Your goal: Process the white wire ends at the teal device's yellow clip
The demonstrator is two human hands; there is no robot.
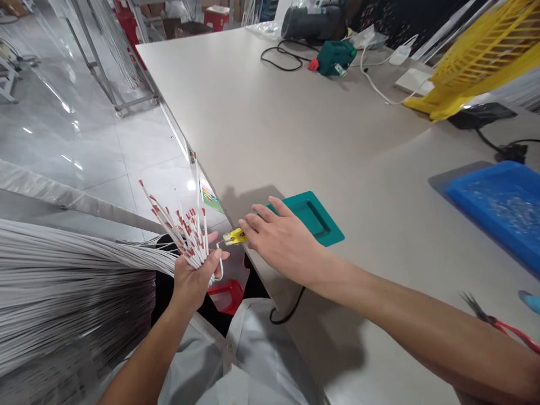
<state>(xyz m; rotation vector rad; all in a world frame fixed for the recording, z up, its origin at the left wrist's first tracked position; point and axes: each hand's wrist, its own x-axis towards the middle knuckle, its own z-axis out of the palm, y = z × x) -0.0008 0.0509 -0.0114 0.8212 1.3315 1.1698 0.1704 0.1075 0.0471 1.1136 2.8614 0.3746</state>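
My left hand (192, 281) is closed around a bundle of white wires (196, 247) with reddish-brown ends that fan upward. One wire is bent toward a small yellow tool (237, 236) with a pale front end, at the table's edge. A thin bare strand seems to meet its tip. My right hand (282, 242) reaches palm down over this tool, its thumb hidden and its outer fingers loosely spread. Partly behind the right hand lies a flat green tray (314, 219).
A long mass of white wires (76, 275) hangs at the left. On the table (236, 112) are a green device (335, 57), a yellow fan (485, 56), a blue tray (502, 208) and red-handled pliers (491, 319). A red stool (228, 295) is below.
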